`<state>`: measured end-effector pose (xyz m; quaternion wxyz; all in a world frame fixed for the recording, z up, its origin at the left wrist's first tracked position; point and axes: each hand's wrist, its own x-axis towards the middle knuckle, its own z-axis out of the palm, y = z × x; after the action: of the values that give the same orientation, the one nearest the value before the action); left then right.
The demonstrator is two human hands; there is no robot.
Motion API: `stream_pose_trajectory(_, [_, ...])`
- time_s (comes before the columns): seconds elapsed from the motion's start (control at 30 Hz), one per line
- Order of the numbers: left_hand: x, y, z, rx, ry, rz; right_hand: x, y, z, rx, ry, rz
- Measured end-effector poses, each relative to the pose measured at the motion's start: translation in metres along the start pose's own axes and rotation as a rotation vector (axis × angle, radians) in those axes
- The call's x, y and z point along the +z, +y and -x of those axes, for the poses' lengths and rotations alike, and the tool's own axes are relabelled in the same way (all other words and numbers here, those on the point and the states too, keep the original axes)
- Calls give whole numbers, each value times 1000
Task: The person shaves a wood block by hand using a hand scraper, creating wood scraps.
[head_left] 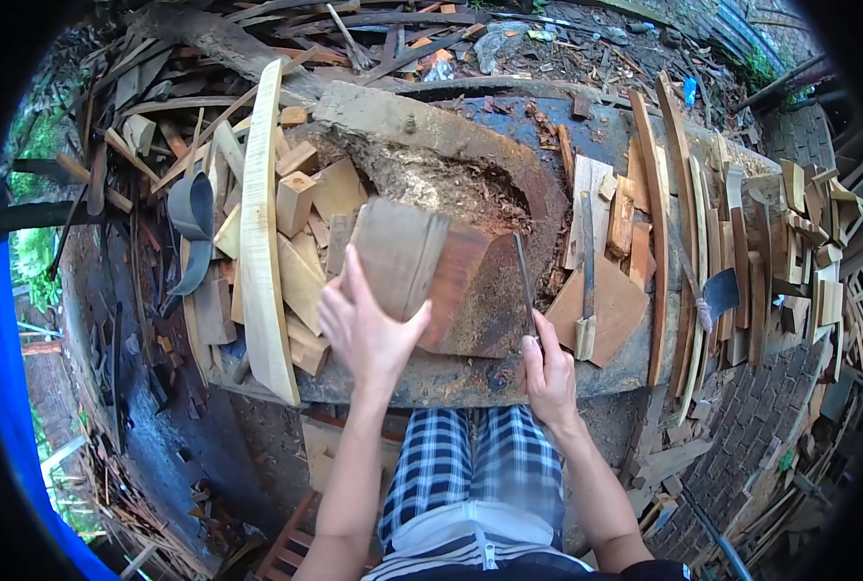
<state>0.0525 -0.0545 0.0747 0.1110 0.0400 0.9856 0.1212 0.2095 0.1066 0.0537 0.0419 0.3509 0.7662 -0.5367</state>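
My left hand has its thumb and fingers around the near and left edges of a grey-brown wooden block. The block stands tilted on the bench, over a reddish-brown board. In my right hand is a thin dark metal tool, its narrow length pointing away from me, to the right of the board. Beyond both hands lies a large rough slab with a crumbling hollow. A handsaw or long blade with a wooden handle rests on a flat board to the right of my right hand.
A long pale curved plank and several wood offcuts lie to the left. Long curved strips and another blade are at the right. Scrap wood is piled behind the bench.
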Motion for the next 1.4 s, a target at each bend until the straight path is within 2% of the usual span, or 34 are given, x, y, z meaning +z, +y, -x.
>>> stream_pose_trajectory(0.07, [20, 2, -1, 66, 72, -84, -2, -8, 2, -7, -12, 30])
stream_pose_trajectory(0.1, [29, -2, 4, 196, 178, -92, -3, -15, 3, -31, -2, 54])
stream_pose_trajectory(0.13, [28, -4, 8, 182, 168, -81, -5, -22, 4, -52, 6, 83])
stream_pose_trajectory(0.2, [27, -9, 15, 237, -18, 107, -8, -28, 4, -104, -42, 169])
stream_pose_trajectory(0.27, [22, -10, 21, 258, -39, 107, -1, -29, 3, -247, -4, 301])
stream_pose_trajectory(0.4, [31, 0, -6, 300, 113, 177, 6, -50, -4, -282, -44, 483])
stream_pose_trajectory(0.47, [46, 14, -28, 397, 311, 190, 10, -58, -10, -270, -68, 600])
stream_pose_trajectory(0.57, [65, 28, -37, 388, 371, 54, 7, -64, -12, -290, -60, 697])
stream_pose_trajectory(0.77, [63, 31, -37, 328, 288, 86, 8, -80, -17, -279, -87, 833])
stream_pose_trajectory(0.87, [65, 33, -36, 316, 309, 116, 7, -73, -15, -382, -46, 888])
stream_pose_trajectory(0.93, [62, 32, -39, 300, 321, 149, 13, -73, -12, -312, -74, 858])
stream_pose_trajectory(1.0, [63, 31, -38, 215, 289, 332, 19, -73, -17, -301, -82, 854])
stream_pose_trajectory(1.07, [63, 31, -39, 210, 298, 351, 24, -64, -22, -346, -35, 841])
stream_pose_trajectory(1.13, [66, 29, -39, 97, 310, 481, 25, -58, -16, -353, -20, 844])
stream_pose_trajectory(1.2, [68, 25, -43, 123, 386, 490, 30, -52, -8, -418, 20, 877])
stream_pose_trajectory(1.27, [73, 17, -43, 136, 315, 482, 32, -52, -7, -420, -16, 869])
stream_pose_trajectory(1.4, [67, 16, -37, 101, 240, 578, 43, -57, -39, -507, 124, 807])
